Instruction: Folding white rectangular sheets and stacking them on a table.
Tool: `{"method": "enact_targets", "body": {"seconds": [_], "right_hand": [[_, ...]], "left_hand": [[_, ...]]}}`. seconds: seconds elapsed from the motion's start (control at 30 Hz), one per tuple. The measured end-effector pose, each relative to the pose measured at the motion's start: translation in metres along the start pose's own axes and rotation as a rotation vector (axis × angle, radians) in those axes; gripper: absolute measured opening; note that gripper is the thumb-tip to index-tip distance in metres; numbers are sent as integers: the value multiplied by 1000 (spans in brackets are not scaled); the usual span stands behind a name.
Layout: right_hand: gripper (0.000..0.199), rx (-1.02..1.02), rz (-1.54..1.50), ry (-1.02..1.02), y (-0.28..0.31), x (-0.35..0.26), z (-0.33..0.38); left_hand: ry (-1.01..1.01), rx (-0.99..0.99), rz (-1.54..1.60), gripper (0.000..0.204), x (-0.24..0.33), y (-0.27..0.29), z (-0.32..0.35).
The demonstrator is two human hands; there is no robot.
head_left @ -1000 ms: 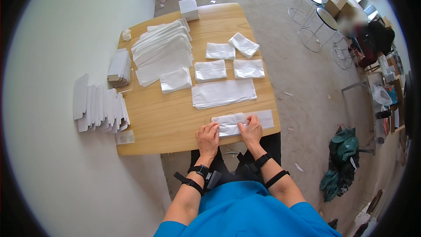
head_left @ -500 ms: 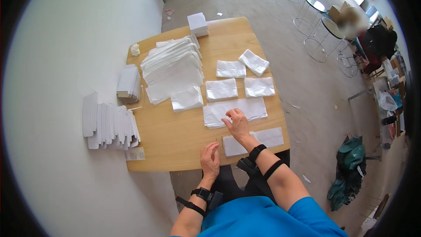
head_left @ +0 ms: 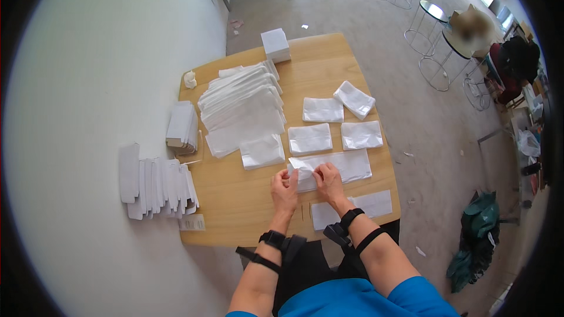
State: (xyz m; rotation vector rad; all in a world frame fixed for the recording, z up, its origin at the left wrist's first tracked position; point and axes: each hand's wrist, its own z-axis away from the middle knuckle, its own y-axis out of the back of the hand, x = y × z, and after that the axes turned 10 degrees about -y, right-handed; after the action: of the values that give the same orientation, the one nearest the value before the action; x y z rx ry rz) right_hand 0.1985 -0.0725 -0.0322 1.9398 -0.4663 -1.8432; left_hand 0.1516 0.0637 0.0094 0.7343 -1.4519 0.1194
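A long stack of thin white sheets, perhaps flat plastic bags (head_left: 349, 165), lies crosswise near the front of the wooden table. Its left end is lifted and folded back between my hands. My left hand (head_left: 284, 191) is closed at the raised left edge, the thumb on the near side. With thumb and fingertips together, my right hand (head_left: 329, 183) pinches the same top sheet a little to the right. Just beyond are folded white bundles (head_left: 310, 139) in two rows. A flat white strip (head_left: 373, 203) rests under my right wrist, near the table's front edge.
Fanned white sheets (head_left: 241, 103) cover the table's left half, a white block-shaped stack (head_left: 275, 44) behind them. Along the wall stand white flattened boxes (head_left: 158, 188) and another stack (head_left: 183, 124). Round stools (head_left: 433, 10), a green bag (head_left: 479, 223) and a person are off to the right.
Both hands have come together at the long stack's left end. The left hand has reached forward from the table edge, and the top sheet's end is now lifted. The view has shifted slightly.
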Motion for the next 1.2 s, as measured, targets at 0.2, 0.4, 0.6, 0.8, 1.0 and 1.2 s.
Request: {"method": "enact_targets", "body": {"seconds": [0.2,0.4,0.6,0.8,1.0,1.2], "right_hand": [[16,63,-77,34,8,-11,7],[43,-572,-1080,-798,41,-20,52],[61,-389,-1831,-627,75,-46,59],[47,-304,-1425,-623,131,-24,83],[26,-295,-1246,-712,154,-11,137],[6,-293,-943,-772,150,21,167]], "left_hand": [[-221,96,-478,23,-6,-27,-17],[-629,62,-284,14,98,-8,15],[-262,-242,374,11,141,46,74],[-52,-230,734,18,101,88,105],[146,-236,700,27,20,111,146],[208,-222,645,22,10,136,167]]}}
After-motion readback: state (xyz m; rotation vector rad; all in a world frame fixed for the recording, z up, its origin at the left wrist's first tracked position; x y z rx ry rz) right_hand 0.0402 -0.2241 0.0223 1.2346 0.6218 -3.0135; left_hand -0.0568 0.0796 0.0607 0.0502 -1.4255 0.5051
